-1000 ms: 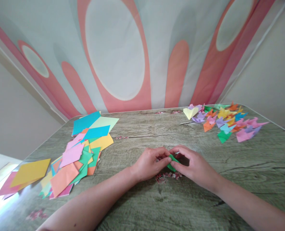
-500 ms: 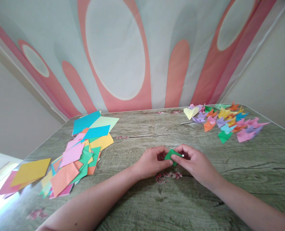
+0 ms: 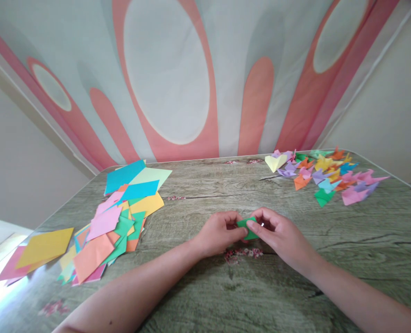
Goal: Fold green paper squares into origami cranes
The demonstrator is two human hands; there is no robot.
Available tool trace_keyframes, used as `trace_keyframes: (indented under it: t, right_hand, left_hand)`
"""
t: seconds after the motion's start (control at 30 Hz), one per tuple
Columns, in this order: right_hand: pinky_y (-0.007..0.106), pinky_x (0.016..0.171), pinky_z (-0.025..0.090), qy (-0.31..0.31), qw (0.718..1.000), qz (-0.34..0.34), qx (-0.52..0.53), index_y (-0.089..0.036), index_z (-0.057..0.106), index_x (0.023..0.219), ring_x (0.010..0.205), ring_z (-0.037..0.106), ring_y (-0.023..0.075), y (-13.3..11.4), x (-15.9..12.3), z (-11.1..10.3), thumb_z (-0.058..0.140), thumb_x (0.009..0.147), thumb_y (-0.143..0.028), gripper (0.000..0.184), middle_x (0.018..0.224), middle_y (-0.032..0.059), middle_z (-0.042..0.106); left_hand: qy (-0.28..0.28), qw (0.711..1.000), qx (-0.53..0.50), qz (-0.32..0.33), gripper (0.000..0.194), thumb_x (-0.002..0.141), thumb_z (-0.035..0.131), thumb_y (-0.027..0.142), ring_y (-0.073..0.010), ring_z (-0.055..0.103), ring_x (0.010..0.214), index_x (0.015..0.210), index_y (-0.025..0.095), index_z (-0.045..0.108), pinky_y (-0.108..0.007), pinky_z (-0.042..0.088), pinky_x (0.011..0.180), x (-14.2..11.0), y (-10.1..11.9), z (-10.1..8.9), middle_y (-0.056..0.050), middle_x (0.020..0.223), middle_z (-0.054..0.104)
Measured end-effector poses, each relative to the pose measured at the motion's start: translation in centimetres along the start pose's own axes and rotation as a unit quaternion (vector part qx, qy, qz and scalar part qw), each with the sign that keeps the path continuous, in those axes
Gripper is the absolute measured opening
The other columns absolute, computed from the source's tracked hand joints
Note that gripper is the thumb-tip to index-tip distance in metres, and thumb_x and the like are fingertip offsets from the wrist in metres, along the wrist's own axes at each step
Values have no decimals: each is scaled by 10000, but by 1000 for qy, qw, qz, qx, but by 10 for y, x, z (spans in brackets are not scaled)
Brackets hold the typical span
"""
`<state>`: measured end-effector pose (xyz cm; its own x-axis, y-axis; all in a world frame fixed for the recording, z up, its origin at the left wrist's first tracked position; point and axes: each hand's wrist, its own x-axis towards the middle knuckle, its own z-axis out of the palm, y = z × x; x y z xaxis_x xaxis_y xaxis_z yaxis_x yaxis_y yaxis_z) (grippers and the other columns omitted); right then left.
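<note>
A small folded piece of green origami paper (image 3: 249,234) is between my two hands, just above the middle of the wood-grain table. My left hand (image 3: 222,233) pinches its left side, thumb in front and fingers behind. On the other side, my right hand (image 3: 276,231) grips the paper's right part, with the thumb pressed on its front face. The fingertips behind the paper are partly hidden.
Loose coloured paper squares (image 3: 104,222) lie heaped at the left, with yellow and pink sheets (image 3: 46,247) near the left edge. Several folded paper figures (image 3: 325,175) are gathered at the back right, a pale yellow heart-like one (image 3: 275,163) beside them. A patterned cloth (image 3: 226,78) hangs behind the table (image 3: 205,185).
The green paper has turned in my fingers: its pointed top corner now appears as a flatter, roughly rectangular shape. My left thumb has shifted slightly; both hands stay in the same place.
</note>
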<state>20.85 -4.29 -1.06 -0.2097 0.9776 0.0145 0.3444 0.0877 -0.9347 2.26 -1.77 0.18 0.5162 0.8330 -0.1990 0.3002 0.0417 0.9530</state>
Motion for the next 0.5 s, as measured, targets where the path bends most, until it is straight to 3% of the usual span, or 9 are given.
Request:
trace_keyframes:
  t: [0.23,0.37,0.5]
  right_hand:
    - [250,585,407,-22,999,19,35,-201,569,801,638,526,132,12,4,2,588,860,-462,268,686,-27,589]
    - [253,578,411,-11,998,34,47,-193,585,827,619,559,134,14,5,2,577,865,-483,293,679,-18,625]
    - [259,571,411,-8,998,36,42,-194,590,869,618,577,143,14,6,0,570,864,-499,305,664,-18,627]
  left_hand:
    - [97,990,-98,38,263,757,702,356,-94,551,591,827,129,589,-211,458,561,7,-1,-1,5,694,596]
    - [79,983,-161,30,392,671,791,371,-99,558,641,916,125,609,-217,474,583,8,-3,-1,-6,767,625]
    - [79,983,-164,12,359,660,796,401,-92,548,615,822,113,655,-208,462,580,7,-3,-2,-6,723,634]
